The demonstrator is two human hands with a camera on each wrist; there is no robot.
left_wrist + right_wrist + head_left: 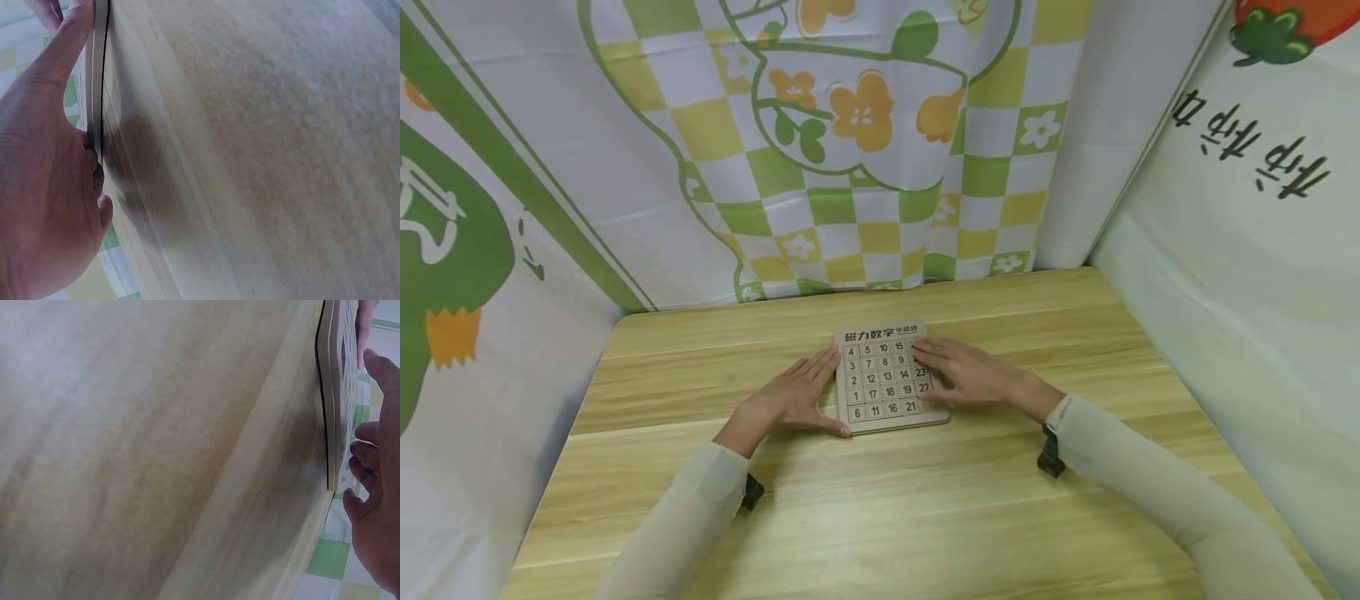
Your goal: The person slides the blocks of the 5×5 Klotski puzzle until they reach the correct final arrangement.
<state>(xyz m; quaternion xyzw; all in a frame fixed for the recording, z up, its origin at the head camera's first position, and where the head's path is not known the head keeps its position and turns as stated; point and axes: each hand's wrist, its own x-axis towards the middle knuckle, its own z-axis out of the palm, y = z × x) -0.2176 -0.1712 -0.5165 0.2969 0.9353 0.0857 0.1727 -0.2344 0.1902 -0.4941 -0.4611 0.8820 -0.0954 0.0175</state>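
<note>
A wooden number sliding puzzle [898, 423] lies flat on the table, its square tiles printed with black numbers under a title in Chinese characters. My left hand [793, 396] rests along the puzzle's left edge, fingers extended, with the thumb at the near left corner. On the other side my right hand [973, 372] reaches over the right column with its fingertips at the tiles; it hides some of them. The left wrist view has the left hand [44, 169] against the board's side. Seen from the right wrist, the right hand [384, 469] is over the puzzle's face [347, 381].
The wood-grain table [880, 517] extends around the puzzle on all sides. A printed cloth [835, 225] with green and yellow checks hangs behind its far edge. White printed sheets [1217, 275] enclose the left and right. Both wrists wear a small black device [1051, 454].
</note>
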